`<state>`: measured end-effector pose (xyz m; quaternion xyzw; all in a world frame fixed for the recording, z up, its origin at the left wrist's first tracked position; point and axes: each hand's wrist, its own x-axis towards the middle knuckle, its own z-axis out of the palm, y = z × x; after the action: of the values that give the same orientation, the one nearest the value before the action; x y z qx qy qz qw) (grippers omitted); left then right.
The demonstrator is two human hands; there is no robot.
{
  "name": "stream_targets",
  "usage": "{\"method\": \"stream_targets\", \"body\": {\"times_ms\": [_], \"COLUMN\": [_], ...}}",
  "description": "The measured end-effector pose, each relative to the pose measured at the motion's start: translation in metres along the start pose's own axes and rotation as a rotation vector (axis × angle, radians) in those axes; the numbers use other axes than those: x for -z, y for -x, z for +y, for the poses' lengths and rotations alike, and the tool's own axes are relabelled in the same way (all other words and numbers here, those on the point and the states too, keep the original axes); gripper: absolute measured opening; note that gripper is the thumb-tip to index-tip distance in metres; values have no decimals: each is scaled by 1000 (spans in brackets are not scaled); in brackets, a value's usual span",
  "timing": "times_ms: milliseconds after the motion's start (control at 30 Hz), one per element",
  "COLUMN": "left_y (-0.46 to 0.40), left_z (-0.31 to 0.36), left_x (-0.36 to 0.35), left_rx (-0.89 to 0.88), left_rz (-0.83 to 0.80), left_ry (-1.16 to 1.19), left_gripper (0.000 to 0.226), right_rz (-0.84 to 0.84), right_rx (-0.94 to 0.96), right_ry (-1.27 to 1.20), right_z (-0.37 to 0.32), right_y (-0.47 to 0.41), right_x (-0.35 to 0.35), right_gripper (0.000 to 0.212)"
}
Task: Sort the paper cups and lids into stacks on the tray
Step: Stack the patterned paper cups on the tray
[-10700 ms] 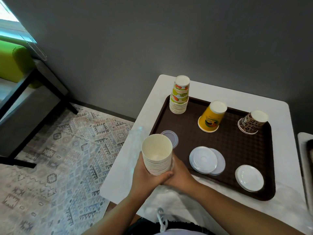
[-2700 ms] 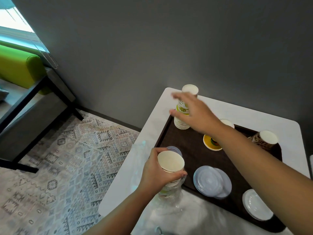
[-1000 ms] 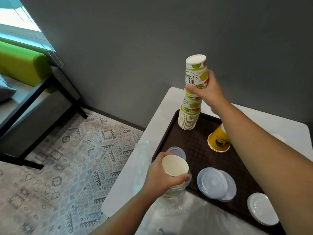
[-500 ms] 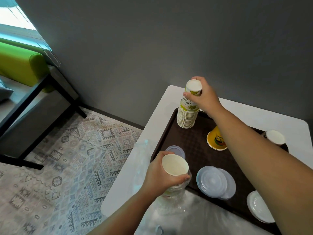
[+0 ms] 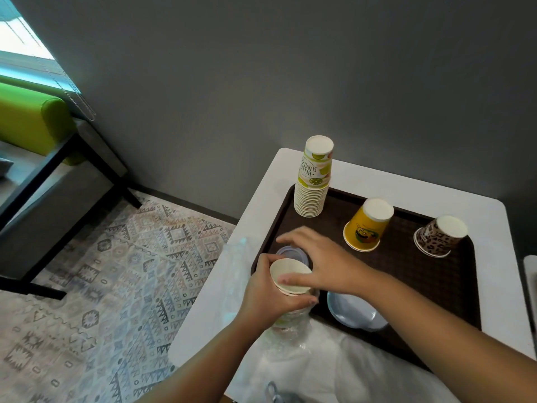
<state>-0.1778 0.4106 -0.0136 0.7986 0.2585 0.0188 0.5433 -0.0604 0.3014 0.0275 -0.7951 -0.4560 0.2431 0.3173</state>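
Right hand (image 5: 322,267) has left the tall stack (image 5: 312,184), now pinching the left hand (image 5: 268,295)'s gripped cups (image 5: 289,276)

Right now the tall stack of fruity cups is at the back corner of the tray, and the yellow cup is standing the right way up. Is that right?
Not quite. The head view shows the yellow cup upside down, base up, on the tray. The tall fruit-print stack is indeed at the tray's back corner.
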Motion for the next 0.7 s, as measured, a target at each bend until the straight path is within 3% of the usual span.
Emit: {"method": "stream_targets", "body": {"times_ms": [133,300,500,600,700], "left_y": [4,8,10,12,13], "left_z": [3,3,1,2,2], "left_x": [1,-2,0,2,-1], "left_rx": [-20,-26,-19,-39,-42], "left_rz": [-19,-2,-8,-2,15], "left_ry": [3,19,26,7,7], "left_gripper": [82,94,77,67,59], "right_rz": [-127,-89,-9,-144,-289], "right_rx": [-48,-79,-89,-114,-113], "right_ry": [48,74,-24,-42,98], "right_z": [-3,-8,-7,3,13], "right_y": [10,13,14,16,16], "right_x": [-8,-7,23,48,60], "right_gripper": [75,71,64,59,59]}}
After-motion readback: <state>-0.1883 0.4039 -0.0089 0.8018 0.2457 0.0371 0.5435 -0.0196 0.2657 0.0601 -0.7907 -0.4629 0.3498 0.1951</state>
